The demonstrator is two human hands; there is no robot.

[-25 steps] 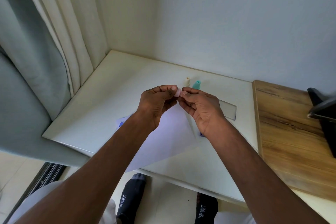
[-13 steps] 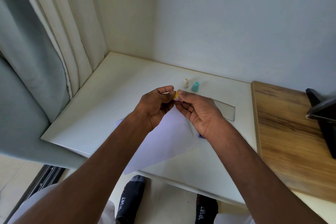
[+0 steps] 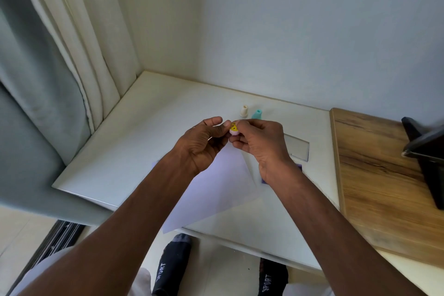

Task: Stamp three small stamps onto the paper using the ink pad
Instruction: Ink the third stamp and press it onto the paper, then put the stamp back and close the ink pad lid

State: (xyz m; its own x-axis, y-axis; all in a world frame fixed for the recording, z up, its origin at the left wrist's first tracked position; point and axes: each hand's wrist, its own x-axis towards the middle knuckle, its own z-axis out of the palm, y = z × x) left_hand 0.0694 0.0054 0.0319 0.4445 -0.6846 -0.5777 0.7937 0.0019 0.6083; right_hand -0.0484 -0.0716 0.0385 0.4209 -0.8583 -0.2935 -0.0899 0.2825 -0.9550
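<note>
Both hands, left hand (image 3: 201,142) and right hand (image 3: 258,142), pinching 1 small pink stamp (image 3: 233,128) above paper (image 3: 216,190), probably pulling cap off. 2 other stamps (image 3: 244,111) waiting behind, standing upright.

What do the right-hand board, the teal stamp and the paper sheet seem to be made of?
Board: probably wood or wood-look laminate, matt; brown grain streaks show. Teal stamp: likely plastic; smooth, even colour. Paper sheet: thin matt paper, lying flat, one corner overhanging the table edge.
</note>
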